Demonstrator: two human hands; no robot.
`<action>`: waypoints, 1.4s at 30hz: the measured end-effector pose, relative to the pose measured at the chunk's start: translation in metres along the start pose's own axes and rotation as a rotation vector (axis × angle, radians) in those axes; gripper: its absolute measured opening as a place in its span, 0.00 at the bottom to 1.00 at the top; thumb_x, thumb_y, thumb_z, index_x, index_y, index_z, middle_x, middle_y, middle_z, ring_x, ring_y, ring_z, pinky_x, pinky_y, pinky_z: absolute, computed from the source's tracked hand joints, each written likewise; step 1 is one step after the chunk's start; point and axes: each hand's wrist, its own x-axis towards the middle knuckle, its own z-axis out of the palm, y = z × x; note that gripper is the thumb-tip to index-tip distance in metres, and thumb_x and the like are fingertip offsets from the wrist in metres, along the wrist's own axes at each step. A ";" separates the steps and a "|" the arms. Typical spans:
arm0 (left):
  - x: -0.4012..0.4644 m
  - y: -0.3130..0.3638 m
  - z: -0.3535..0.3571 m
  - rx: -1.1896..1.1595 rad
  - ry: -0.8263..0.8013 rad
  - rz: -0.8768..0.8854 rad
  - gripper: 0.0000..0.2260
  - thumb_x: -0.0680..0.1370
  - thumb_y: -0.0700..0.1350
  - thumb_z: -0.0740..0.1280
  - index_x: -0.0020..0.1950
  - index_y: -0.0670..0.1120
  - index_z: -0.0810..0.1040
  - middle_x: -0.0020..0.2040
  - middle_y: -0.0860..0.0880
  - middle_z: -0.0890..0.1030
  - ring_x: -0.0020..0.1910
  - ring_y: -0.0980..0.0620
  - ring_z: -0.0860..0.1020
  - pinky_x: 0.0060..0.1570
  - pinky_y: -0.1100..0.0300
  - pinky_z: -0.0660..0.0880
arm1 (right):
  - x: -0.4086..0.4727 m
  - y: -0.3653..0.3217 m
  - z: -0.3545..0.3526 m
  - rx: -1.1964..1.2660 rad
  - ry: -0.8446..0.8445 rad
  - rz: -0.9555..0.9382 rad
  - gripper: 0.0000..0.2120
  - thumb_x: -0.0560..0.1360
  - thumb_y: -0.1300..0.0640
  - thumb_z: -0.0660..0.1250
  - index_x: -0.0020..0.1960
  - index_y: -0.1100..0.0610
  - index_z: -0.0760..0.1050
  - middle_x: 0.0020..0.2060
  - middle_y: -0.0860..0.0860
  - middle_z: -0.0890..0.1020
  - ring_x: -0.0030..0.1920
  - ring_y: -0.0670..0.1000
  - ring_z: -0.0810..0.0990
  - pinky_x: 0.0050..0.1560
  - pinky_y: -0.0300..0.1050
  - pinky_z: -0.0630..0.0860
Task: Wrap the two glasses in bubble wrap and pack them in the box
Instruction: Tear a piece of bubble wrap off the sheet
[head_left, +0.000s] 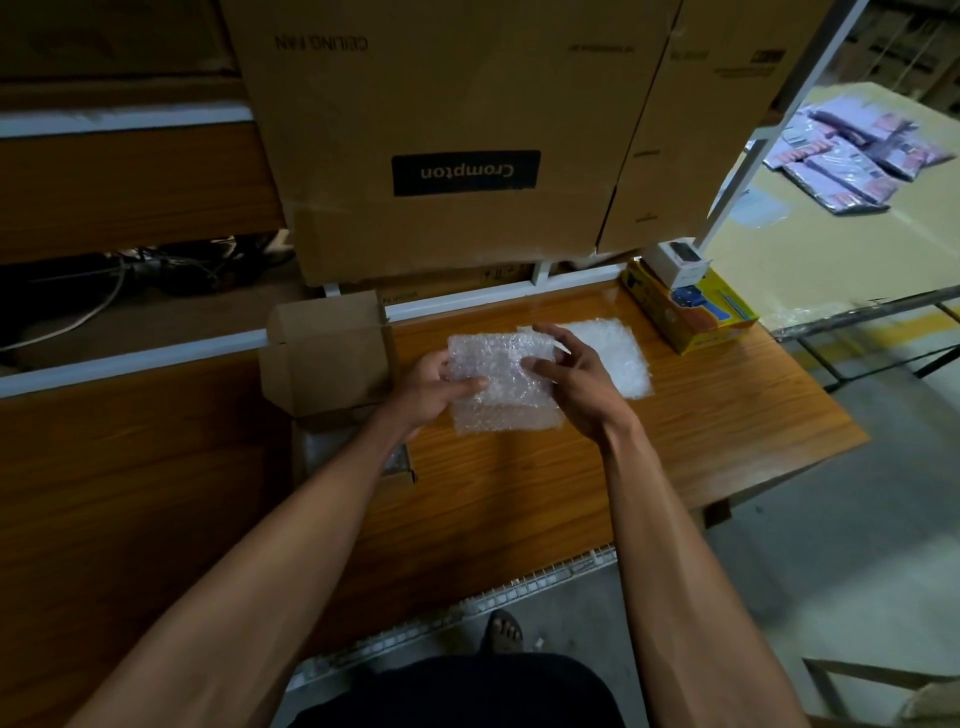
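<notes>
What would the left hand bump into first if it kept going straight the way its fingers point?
The left hand points rightward across the bubble wrap bundle it grips. Going on, it would probably meet the right hand holding the other side, though depth is hard to judge.

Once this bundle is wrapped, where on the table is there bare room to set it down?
The near part of the wooden table, between the forearms, is bare, and so is the right side below the yellow box. The middle is crowded: both hands hold the bubble wrap bundle, a spare bubble wrap sheet lies behind, the open cardboard box stands left.
</notes>
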 end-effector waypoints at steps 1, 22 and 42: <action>0.000 -0.001 0.001 0.011 0.042 -0.005 0.24 0.78 0.43 0.75 0.71 0.50 0.72 0.62 0.47 0.82 0.53 0.51 0.83 0.45 0.63 0.81 | 0.001 0.003 -0.001 -0.017 -0.016 0.033 0.34 0.76 0.62 0.76 0.78 0.51 0.68 0.69 0.56 0.78 0.64 0.58 0.83 0.63 0.58 0.81; -0.005 0.004 -0.019 0.042 0.016 0.128 0.12 0.79 0.30 0.68 0.58 0.42 0.81 0.64 0.45 0.79 0.62 0.42 0.80 0.53 0.45 0.84 | 0.001 0.006 0.002 -0.182 -0.063 -0.081 0.15 0.78 0.76 0.63 0.56 0.61 0.81 0.64 0.59 0.81 0.65 0.61 0.81 0.55 0.55 0.84; 0.006 -0.011 -0.040 0.157 0.046 0.093 0.22 0.82 0.27 0.58 0.48 0.48 0.87 0.66 0.50 0.80 0.47 0.54 0.75 0.48 0.53 0.76 | 0.012 0.004 0.015 -0.175 -0.046 0.043 0.19 0.79 0.60 0.73 0.68 0.50 0.75 0.63 0.58 0.80 0.60 0.61 0.83 0.54 0.53 0.83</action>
